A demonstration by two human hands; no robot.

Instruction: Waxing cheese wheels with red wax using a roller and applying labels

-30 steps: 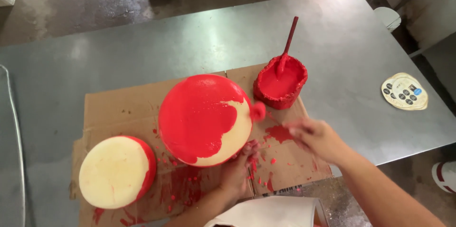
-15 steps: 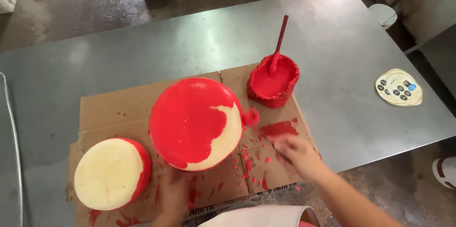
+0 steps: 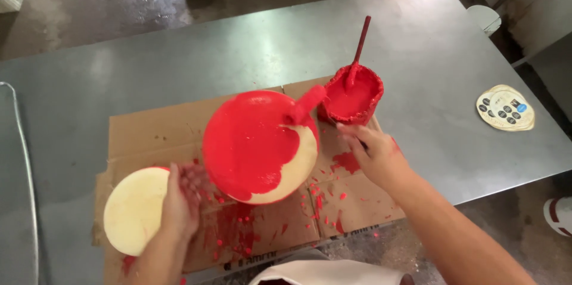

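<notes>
A big round cheese wheel (image 3: pixel 260 145), mostly coated in red with a pale bare patch at its lower right, sits on a sheet of cardboard (image 3: pixel 143 133). My right hand (image 3: pixel 374 152) grips a red-coated brush (image 3: pixel 305 106) whose head lies on the wheel's upper right rim. My left hand (image 3: pixel 180 198), smeared red, rests with fingers apart at the wheel's lower left edge. It is just beside a smaller pale wheel (image 3: pixel 134 210) with a red side.
A red-crusted tub of red coating (image 3: pixel 353 101) with a stick (image 3: pixel 360 46) standing in it sits right of the big wheel. Everything rests on a steel table (image 3: pixel 250 46). A round label sheet (image 3: pixel 505 108) lies at the right. Red drips spatter the cardboard.
My right hand moved up and swung the brush onto the big wheel's upper right rim. My left hand shifted from under the wheel to its lower left edge, by the small wheel.
</notes>
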